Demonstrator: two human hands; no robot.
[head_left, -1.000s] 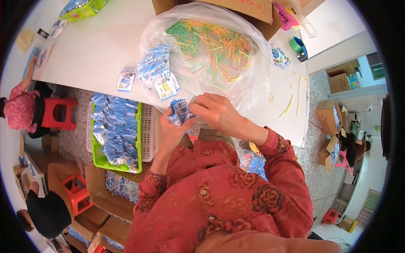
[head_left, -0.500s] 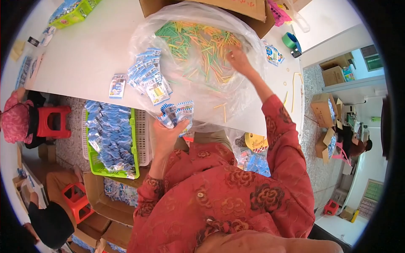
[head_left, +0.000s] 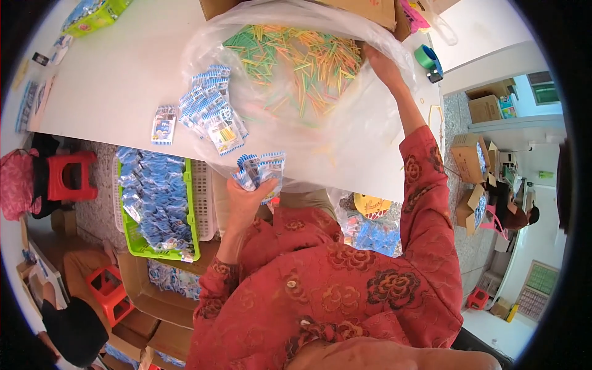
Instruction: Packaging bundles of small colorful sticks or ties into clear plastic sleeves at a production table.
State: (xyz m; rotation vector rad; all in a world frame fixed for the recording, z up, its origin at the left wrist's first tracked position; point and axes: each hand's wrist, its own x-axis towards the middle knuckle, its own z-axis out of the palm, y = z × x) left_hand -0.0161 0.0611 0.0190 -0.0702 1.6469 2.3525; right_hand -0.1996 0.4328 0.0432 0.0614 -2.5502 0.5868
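In my left hand (head_left: 248, 196), closed fingers hold several small blue-and-white packets (head_left: 271, 168) fanned out above the table's near edge. My right hand (head_left: 383, 66) reaches to the far right side of a pile of thin green, yellow and orange sticks (head_left: 308, 65). Its fingertips touch the edge of the pile; they are partly hidden, so their grip does not show. The sticks lie on a large clear plastic bag (head_left: 364, 139) spread over the white table. Left of the pile, overlapping packets (head_left: 213, 111) rest on the plastic, with a single packet (head_left: 163, 124) beside them.
A green basket (head_left: 195, 216) full of blue packets stands below the table at left. Cardboard boxes (head_left: 370, 11) sit at the far edge, near a green tape roll (head_left: 425, 57). Red stools (head_left: 73, 176) and other people (head_left: 74, 330) are at left.
My right hand has moved away and to the right across the sticks, to the pile's far right edge. The plastic has shifted over the near loose sticks. My left hand still holds the packets.
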